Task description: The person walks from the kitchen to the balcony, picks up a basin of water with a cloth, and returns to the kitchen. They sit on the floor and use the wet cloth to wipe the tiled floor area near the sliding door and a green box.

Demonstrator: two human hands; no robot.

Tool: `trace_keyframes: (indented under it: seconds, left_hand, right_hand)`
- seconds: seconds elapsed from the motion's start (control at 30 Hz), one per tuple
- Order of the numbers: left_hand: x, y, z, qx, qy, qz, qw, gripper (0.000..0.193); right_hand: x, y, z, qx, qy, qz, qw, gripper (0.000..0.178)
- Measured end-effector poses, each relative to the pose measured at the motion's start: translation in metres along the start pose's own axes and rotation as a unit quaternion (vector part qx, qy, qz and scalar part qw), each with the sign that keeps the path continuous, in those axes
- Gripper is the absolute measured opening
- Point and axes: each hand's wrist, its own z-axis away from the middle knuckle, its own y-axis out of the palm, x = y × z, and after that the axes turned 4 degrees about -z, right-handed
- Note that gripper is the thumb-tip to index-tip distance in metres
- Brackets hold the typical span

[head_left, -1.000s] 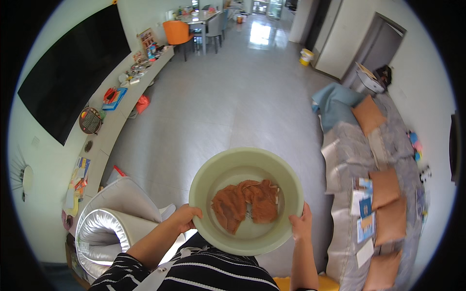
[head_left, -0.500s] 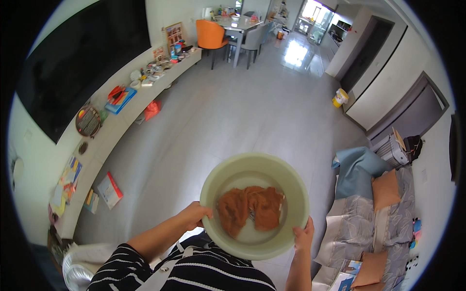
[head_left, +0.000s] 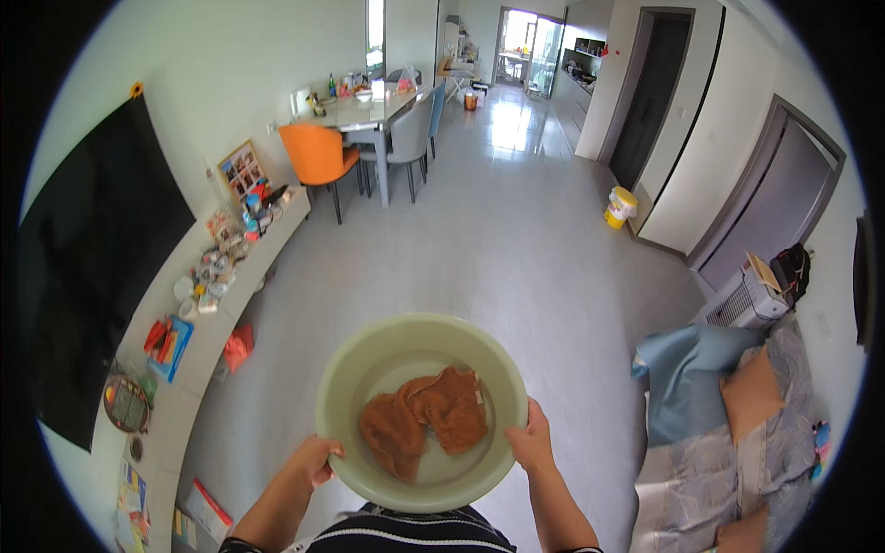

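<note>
A round pale green basin (head_left: 346,369) is held in front of my body, over the floor. My left hand (head_left: 314,458) grips its left rim, and my right hand (head_left: 529,437) grips the right rim, thumbs at the edge. Inside lies a crumpled orange-brown cloth (head_left: 426,417) with a small pale tag, spread across the basin's bottom. Water in the basin looks likely from the sheen, but I cannot tell how deep. The fingers under the rim are hidden.
Along the left runs a low white cabinet (head_left: 207,341) crowded with small things, under a black television (head_left: 83,258). An orange chair (head_left: 316,157) and a dining table (head_left: 355,112) stand ahead. A yellow bucket (head_left: 619,208) sits by the right wall; a sofa (head_left: 691,470) is at right.
My view has turned rightward and moved forward; the dining table looks nearer. The basin has shifted left and slightly down in the picture, still held in both hands.
</note>
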Motion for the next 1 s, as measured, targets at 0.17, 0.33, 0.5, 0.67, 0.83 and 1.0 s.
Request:
trace_keyframes:
  seconds: [0.17,0.33,0.5,0.67,0.83,1.0]
  left_hand:
    - [-0.116,0.042,-0.102,-0.013,0.015,0.014,1.0,0.02]
    - [-0.228,0.082,-0.231,0.004,0.046,-0.013,0.999,0.028]
    - [-0.358,0.153,-0.362,-0.008,0.029,-0.034,0.999,0.028]
    - [-0.479,0.233,-0.483,-0.045,0.023,-0.031,0.998,0.018]
    - [-0.594,0.321,-0.634,0.038,0.013,-0.077,0.996,0.027]
    - [-0.699,0.437,-0.745,-0.006,0.002,-0.028,1.0,0.026]
  right_hand:
    - [0.014,0.018,-0.184,0.053,0.021,-0.016,0.998,0.059]
    - [0.018,0.026,-0.366,0.082,0.013,0.01,0.997,0.06]
    - [0.023,0.032,-0.539,0.032,-0.019,0.012,0.999,0.058]
    - [0.057,0.022,-0.704,0.008,0.008,0.005,1.0,0.054]
    - [0.078,-0.016,-0.879,-0.028,-0.056,0.006,0.998,0.053]
    - [0.091,-0.05,-1.082,-0.022,-0.011,0.041,0.999,0.054]
